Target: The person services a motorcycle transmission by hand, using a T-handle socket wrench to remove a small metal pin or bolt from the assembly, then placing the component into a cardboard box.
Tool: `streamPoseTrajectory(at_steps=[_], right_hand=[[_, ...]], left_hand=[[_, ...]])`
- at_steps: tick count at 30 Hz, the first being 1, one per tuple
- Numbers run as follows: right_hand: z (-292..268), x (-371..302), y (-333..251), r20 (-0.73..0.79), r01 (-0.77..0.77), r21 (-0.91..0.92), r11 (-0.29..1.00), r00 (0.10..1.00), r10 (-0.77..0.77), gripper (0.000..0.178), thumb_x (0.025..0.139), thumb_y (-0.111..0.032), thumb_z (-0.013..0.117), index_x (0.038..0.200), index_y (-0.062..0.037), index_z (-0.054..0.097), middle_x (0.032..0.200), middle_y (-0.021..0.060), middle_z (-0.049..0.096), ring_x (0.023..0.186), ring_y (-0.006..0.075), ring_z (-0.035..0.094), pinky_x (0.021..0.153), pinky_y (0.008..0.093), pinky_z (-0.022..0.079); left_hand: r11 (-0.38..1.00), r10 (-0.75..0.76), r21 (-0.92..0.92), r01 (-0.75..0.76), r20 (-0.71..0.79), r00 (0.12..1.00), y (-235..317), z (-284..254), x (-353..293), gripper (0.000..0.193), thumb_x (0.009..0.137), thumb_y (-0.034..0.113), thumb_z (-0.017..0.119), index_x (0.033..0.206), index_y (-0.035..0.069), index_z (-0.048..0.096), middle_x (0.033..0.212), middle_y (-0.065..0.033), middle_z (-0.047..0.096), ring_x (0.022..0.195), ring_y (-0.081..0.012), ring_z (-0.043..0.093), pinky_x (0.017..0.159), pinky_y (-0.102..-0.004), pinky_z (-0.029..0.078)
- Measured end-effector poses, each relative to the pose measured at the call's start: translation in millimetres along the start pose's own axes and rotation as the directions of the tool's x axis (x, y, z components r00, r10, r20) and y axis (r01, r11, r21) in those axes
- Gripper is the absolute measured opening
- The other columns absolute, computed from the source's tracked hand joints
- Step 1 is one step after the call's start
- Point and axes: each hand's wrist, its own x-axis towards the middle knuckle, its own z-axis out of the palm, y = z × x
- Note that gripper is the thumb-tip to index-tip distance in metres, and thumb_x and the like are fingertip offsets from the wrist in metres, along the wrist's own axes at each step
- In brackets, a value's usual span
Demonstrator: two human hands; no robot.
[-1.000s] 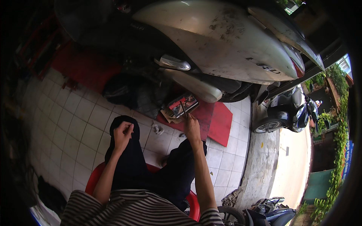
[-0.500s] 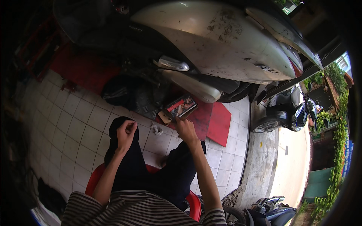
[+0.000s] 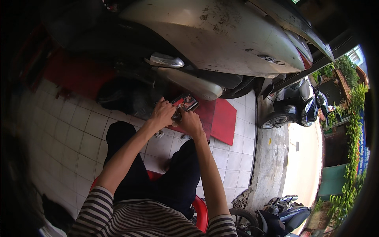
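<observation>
Both my hands are close together over the red lift platform (image 3: 205,114), beneath the scooter's side. My left hand (image 3: 162,113) reaches in with its fingers bent downward at the near edge of a flat dark-rimmed box (image 3: 190,103) with a red and brown top. Beside it, my right hand (image 3: 190,122) has its fingers curled inward. Something small and brownish lies between the two hands; the fingers cover most of it, so its kind is hidden. The light-coloured scooter (image 3: 221,39), dusty and scuffed, looms above, its silver footrest (image 3: 166,60) just beyond my left hand.
A black bulky thing (image 3: 117,96) rests at the platform's left part. White floor tiles (image 3: 85,132) spread around my red stool (image 3: 201,215). To the right, a parked motorbike (image 3: 290,108) stands by the street, another (image 3: 276,219) lower down. A crumpled whitish scrap (image 3: 159,134) lies below my hands.
My left hand has moved from above my left knee forward and right to meet the right hand at the box. The right hand has shifted only slightly, and the view has tilted a little.
</observation>
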Motion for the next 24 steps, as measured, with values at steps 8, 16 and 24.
streamPoseTrajectory(at_steps=[8,16,24], right_hand=[[16.3,12.8,21.1,-0.029,0.095,-0.119,0.988,0.995,-0.099,0.029,0.073,-0.024,0.078,0.091,-0.0033,0.069,0.083,0.0207,0.069,0.079,0.039,0.069,0.071,0.0471,0.056],[19.4,43.2,33.3,0.105,0.21,-0.199,0.957,0.976,-0.193,0.034,0.063,-0.028,0.083,0.082,-0.0022,0.069,0.077,0.0184,0.069,0.077,0.0362,0.069,0.07,0.0447,0.056],[7.9,40.3,31.0,0.064,0.067,-0.161,0.985,0.996,-0.058,0.036,0.063,-0.032,0.084,0.088,-0.0082,0.073,0.081,0.0164,0.071,0.078,0.0357,0.07,0.072,0.0446,0.056]], left_hand=[[0.977,-0.117,0.206,0.061,0.271,0.955,8.1,-16.5,36.3,0.03,0.069,0.024,0.079,0.092,0.006,0.074,0.099,-0.0158,0.071,0.101,-0.0293,0.065,0.094,-0.0425,0.048],[0.999,-0.008,0.032,-0.005,0.394,0.919,-29.9,-0.3,51.3,0.029,0.067,0.025,0.068,0.086,0.004,0.075,0.101,-0.0213,0.07,0.106,-0.0356,0.066,0.089,-0.0448,0.052],[0.997,-0.055,-0.022,0.071,0.435,0.899,-24.3,-5.9,66.9,0.036,0.062,0.028,0.071,0.088,0.003,0.075,0.095,-0.0238,0.071,0.097,-0.0386,0.069,0.087,-0.0459,0.054]])
